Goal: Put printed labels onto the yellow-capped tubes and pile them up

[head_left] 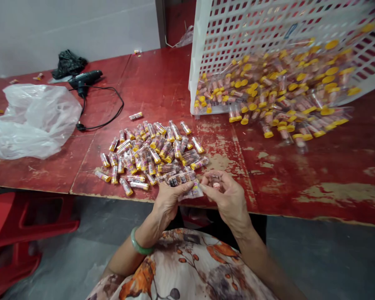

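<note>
My left hand (169,199) is closed on a bunch of flat, printed clear plastic sleeves (180,178), the thumb lying across them. Just to the right, my right hand (233,199) pinches a small clear tube (216,181) with something pink and white in it, and its fingertips come close to the sleeves' edge. Whether the two touch I cannot tell. Beyond both hands lies a loose heap of wrapped tubes with yellow ends (150,152) on the red table (162,83).
At the right a white perforated crate (197,62) lies tipped, many yellow-capped clear tubes (268,91) spilling from its mouth. A black heat gun (86,78) with its cord, a white plastic bag (37,121) and a black bag (69,63) sit left. Red stools (21,221) stand below.
</note>
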`<state>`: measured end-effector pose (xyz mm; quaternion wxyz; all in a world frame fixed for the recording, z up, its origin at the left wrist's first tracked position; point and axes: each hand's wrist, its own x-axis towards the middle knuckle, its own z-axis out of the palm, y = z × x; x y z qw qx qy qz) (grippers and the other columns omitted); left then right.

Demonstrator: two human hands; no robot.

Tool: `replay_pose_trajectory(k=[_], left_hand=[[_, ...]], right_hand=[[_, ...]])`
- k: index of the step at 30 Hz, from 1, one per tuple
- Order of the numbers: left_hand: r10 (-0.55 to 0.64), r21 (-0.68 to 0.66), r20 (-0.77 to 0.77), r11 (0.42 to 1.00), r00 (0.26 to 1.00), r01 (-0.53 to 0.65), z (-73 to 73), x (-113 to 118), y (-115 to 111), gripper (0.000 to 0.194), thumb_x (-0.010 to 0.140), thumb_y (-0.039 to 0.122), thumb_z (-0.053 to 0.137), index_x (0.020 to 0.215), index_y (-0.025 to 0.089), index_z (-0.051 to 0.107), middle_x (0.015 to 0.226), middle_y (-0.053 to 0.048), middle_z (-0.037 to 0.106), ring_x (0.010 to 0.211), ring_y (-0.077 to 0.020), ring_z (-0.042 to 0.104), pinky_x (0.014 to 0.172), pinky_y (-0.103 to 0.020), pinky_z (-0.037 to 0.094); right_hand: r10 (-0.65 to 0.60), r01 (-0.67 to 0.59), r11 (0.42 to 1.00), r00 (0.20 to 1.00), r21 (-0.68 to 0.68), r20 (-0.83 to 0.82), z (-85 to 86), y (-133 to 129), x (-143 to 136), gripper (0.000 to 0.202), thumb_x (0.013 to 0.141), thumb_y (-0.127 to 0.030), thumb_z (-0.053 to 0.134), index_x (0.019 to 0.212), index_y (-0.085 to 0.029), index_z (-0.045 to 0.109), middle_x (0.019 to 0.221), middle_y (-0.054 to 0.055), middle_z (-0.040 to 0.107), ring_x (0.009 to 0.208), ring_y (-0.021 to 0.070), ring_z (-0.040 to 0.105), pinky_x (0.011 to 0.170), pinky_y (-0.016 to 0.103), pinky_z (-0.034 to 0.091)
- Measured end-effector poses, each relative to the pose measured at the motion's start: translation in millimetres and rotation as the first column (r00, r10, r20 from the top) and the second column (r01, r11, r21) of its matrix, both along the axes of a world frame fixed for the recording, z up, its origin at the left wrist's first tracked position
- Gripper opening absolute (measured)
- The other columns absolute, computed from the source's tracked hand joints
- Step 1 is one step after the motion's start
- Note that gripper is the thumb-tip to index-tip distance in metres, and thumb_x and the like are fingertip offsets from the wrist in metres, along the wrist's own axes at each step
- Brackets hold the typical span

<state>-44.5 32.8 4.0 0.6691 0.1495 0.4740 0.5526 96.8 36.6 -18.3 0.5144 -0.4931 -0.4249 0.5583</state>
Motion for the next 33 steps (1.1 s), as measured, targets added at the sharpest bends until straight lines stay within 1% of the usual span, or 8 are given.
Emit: replay_pose_trajectory(k=[3,5,7,9,13,16,25,33], left_hand=[[0.065,0.041,0.001,0.997,0.998,-0.065,-0.2,2,0,0.044,0.054,0.014,0.084,0.096,0.014,0.069,0.087,-0.005,0.074,0.075,-0.0189,0.068,0.077,-0.034,0.055],[0.112,0.061,-0.008,0.992,0.994,-0.112,0.3,4,0,0.040,0.055,0.015,0.084,0.092,0.013,0.069,0.085,-0.006,0.074,0.075,-0.0189,0.068,0.076,-0.033,0.055],[0.153,0.086,-0.011,0.985,0.988,-0.152,1.2,6,-1,0.039,0.055,0.016,0.084,0.091,0.013,0.069,0.086,-0.006,0.073,0.077,-0.0192,0.068,0.076,-0.033,0.055],[0.164,0.097,0.006,0.982,0.986,-0.164,2.4,8,-2,0.043,0.055,0.018,0.084,0.096,0.013,0.068,0.089,-0.007,0.073,0.079,-0.0201,0.069,0.077,-0.033,0.054],[0.128,0.059,0.044,0.990,0.991,-0.130,5.7,10,-5,0.049,0.057,0.021,0.083,0.102,0.013,0.066,0.087,-0.008,0.073,0.076,-0.0209,0.069,0.074,-0.034,0.054],[0.116,0.050,0.074,0.992,0.991,-0.120,8.0,12,-8,0.049,0.059,0.021,0.083,0.104,0.013,0.065,0.088,-0.009,0.073,0.078,-0.0212,0.069,0.074,-0.034,0.054],[0.108,0.007,0.085,0.994,0.990,-0.109,3.4,8,-9,0.044,0.060,0.020,0.082,0.100,0.012,0.066,0.085,-0.009,0.073,0.077,-0.0207,0.069,0.084,-0.038,0.052],[0.118,0.001,0.123,0.993,0.985,-0.119,3.6,6,-11,0.041,0.060,0.022,0.082,0.098,0.013,0.068,0.088,-0.008,0.073,0.076,-0.0195,0.068,0.080,-0.036,0.053]], right_hand=[[0.176,-0.180,0.983,0.982,0.049,0.072,2.9,-15,15,0.034,0.085,-0.033,0.054,0.118,-0.023,0.056,0.094,0.003,0.055,0.059,0.0081,0.049,0.051,0.022,0.045],[0.205,-0.243,0.961,0.948,0.135,0.243,8.4,-27,22,0.037,0.090,-0.031,0.047,0.125,-0.024,0.053,0.100,0.004,0.053,0.069,0.0111,0.055,0.060,0.025,0.050],[0.119,-0.258,0.931,0.882,0.257,0.456,13.9,-38,26,0.039,0.089,-0.026,0.049,0.127,-0.024,0.052,0.103,0.006,0.055,0.083,0.0148,0.058,0.073,0.027,0.052],[-0.021,-0.253,0.887,0.813,0.386,0.581,16.7,-47,26,0.038,0.086,-0.021,0.054,0.124,-0.021,0.053,0.102,0.006,0.057,0.091,0.0168,0.059,0.080,0.029,0.052],[-0.240,-0.240,0.748,0.771,0.619,0.590,13.1,-51,21,0.031,0.078,-0.009,0.061,0.107,-0.016,0.055,0.099,0.009,0.060,0.093,0.0190,0.059,0.083,0.034,0.051],[-0.305,-0.263,0.667,0.757,0.697,0.577,10.1,-49,18,0.033,0.075,-0.002,0.062,0.105,-0.013,0.055,0.098,0.011,0.061,0.093,0.0206,0.059,0.082,0.037,0.051],[-0.329,-0.245,0.669,0.750,0.702,0.575,12.8,-48,18,0.031,0.073,0.000,0.064,0.100,-0.012,0.057,0.093,0.011,0.062,0.088,0.0196,0.060,0.076,0.037,0.053],[-0.327,-0.281,0.644,0.740,0.711,0.588,19.3,-51,13,0.028,0.073,0.001,0.062,0.098,-0.012,0.058,0.091,0.011,0.062,0.086,0.0196,0.060,0.078,0.038,0.053]])
